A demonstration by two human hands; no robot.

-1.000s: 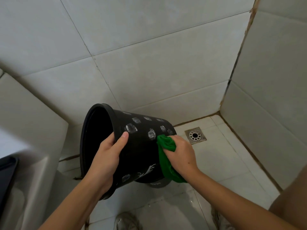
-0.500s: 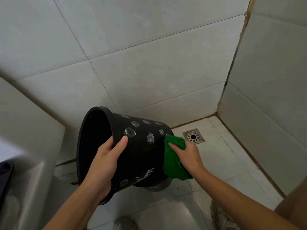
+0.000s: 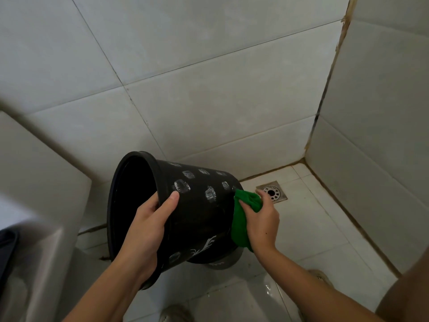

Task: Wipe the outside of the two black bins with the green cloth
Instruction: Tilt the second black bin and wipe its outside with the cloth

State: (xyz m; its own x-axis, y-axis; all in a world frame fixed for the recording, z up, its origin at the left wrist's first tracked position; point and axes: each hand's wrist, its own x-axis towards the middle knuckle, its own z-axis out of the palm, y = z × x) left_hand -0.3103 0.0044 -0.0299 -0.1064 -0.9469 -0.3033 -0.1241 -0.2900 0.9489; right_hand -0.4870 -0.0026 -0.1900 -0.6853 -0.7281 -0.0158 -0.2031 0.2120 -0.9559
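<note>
A black bin [image 3: 199,212] with pale printed marks is held off the floor, tipped on its side with its mouth facing left. My left hand [image 3: 148,231] grips its rim, thumb on the outer wall and fingers inside. My right hand [image 3: 262,221] presses a bunched green cloth [image 3: 241,219] against the bin's base end. Just under the bin's base a grey rounded object [image 3: 222,263] shows, mostly hidden. I see only one black bin.
White tiled walls meet in a corner at the right. A metal floor drain [image 3: 272,192] sits in the wet tiled floor beyond the cloth. A white fixture [image 3: 34,205] fills the left side. My shoes [image 3: 176,314] show at the bottom edge.
My right hand has slid the green cloth from the bin's side wall down over its base end. The left hand keeps its grip on the rim.
</note>
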